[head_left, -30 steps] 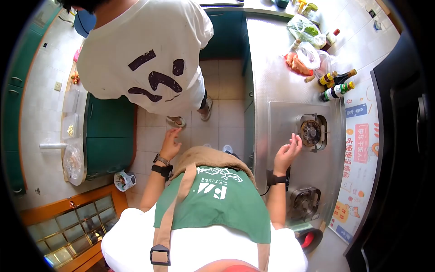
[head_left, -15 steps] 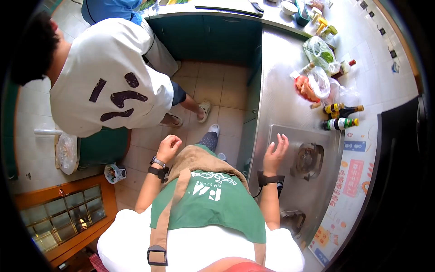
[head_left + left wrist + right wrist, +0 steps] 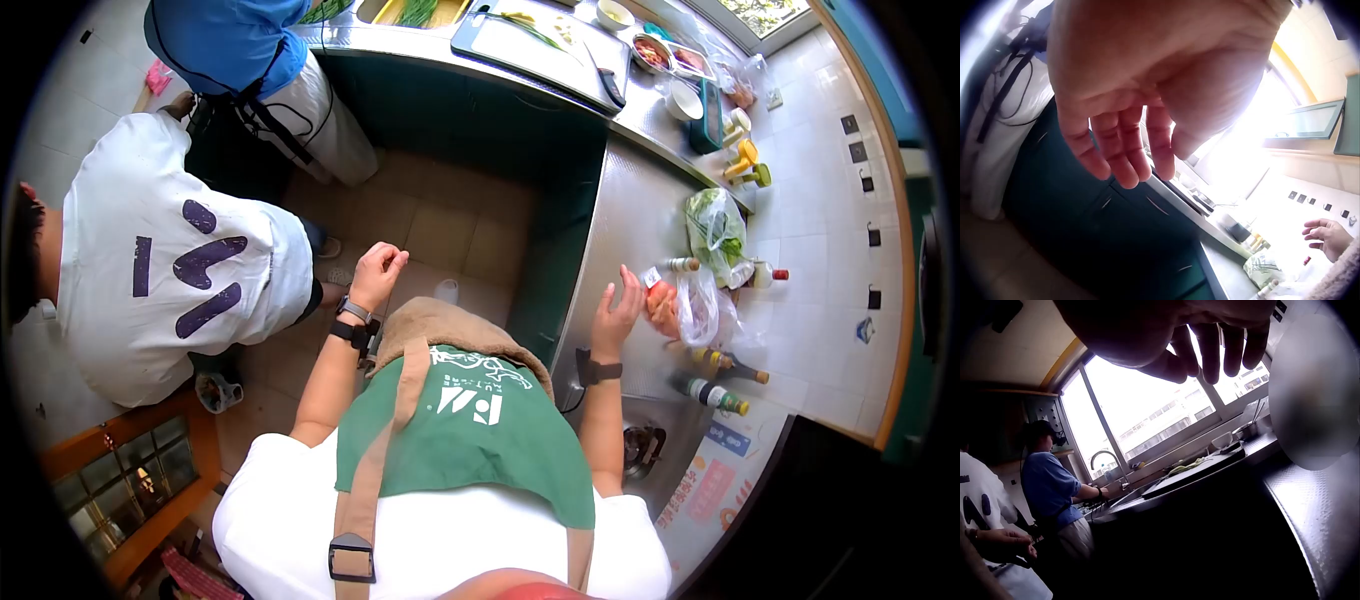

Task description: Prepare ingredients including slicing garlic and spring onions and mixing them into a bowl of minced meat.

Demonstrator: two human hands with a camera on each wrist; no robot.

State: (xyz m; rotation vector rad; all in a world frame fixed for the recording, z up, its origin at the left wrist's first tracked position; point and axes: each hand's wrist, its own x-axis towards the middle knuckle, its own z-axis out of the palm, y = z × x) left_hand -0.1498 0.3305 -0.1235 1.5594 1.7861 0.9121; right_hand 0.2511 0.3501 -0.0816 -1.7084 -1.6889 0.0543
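Note:
My left hand hangs in the air before the green apron, fingers loosely bent and holding nothing. In the left wrist view its fingers droop apart from any object. The right hand is raised over the edge of the steel counter, fingers spread, also holding nothing. Nearest to it lies reddish food in plastic, beside a white plastic bag and a bag of green leaves. Dark sauce bottles stand behind, near the wall.
A person in a white shirt stands to the left; another in blue is at the far counter. There lie a cutting board, a knife and bowls. A gas burner is by my right arm.
My body has turned and moved forward; the burners slid back and the far counter came into view. The person in white shifted left in view. Both hands stay raised, holding nothing.

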